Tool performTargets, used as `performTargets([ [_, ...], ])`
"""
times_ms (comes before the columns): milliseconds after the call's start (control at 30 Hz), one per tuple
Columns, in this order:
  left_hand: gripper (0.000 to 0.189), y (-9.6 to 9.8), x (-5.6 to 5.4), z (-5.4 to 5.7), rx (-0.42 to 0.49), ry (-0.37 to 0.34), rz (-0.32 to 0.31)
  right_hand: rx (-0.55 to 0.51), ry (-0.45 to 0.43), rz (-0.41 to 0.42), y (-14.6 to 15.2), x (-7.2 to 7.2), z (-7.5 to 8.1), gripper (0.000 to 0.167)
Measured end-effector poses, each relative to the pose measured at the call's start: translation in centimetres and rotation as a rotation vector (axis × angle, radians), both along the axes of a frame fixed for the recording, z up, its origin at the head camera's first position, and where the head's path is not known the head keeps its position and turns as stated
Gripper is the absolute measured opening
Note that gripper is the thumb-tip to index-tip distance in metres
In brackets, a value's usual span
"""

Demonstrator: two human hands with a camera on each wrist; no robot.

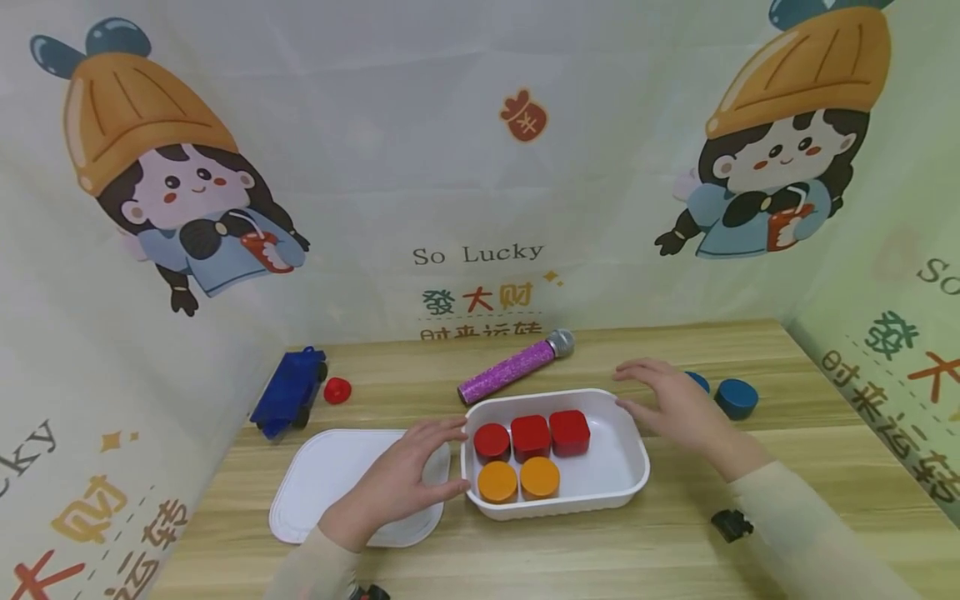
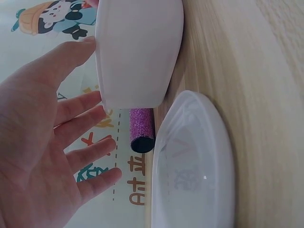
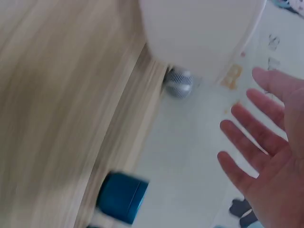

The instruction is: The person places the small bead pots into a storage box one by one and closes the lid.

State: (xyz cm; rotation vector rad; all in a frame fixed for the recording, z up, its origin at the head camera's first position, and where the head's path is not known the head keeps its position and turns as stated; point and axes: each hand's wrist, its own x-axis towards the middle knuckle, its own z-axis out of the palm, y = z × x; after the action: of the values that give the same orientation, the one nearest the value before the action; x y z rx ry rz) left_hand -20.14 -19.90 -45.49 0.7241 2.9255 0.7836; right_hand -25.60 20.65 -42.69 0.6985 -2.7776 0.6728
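A white plastic box (image 1: 611, 467) stands on the wooden table, with no cover on it. Inside it sit a round red block (image 1: 492, 442), two squarish red blocks (image 1: 531, 438) and two round orange blocks (image 1: 498, 482). At the box's left end is my left hand (image 1: 401, 477), fingers spread, thumb and fingertips at its rim. Its thumb tip touches the box wall (image 2: 137, 57) in the left wrist view. By the far right corner my right hand (image 1: 678, 412) holds nothing; its fingers are extended, slightly apart from the box in the right wrist view.
A white lid (image 1: 330, 479) lies left of the box, partly under my left arm. Behind the box is a purple glittery microphone (image 1: 513, 372). A blue toy truck (image 1: 291, 392) and small red piece (image 1: 337, 390) stand far left. Two blue round blocks (image 1: 737, 400) are beyond my right hand.
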Motion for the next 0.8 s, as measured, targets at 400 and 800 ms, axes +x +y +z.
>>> performTargets([
  [400, 0.066, 0.0, -0.1, -0.1, -0.002, 0.009, -0.004, 0.056, 0.063, -0.047, 6.7, -2.3, -1.5, 0.041],
  [800, 0.065, -0.1, 0.1, 0.0, -0.003, 0.007, -0.006, 0.111, 0.014, -0.018, 9.1, -2.7, -1.8, 0.038],
])
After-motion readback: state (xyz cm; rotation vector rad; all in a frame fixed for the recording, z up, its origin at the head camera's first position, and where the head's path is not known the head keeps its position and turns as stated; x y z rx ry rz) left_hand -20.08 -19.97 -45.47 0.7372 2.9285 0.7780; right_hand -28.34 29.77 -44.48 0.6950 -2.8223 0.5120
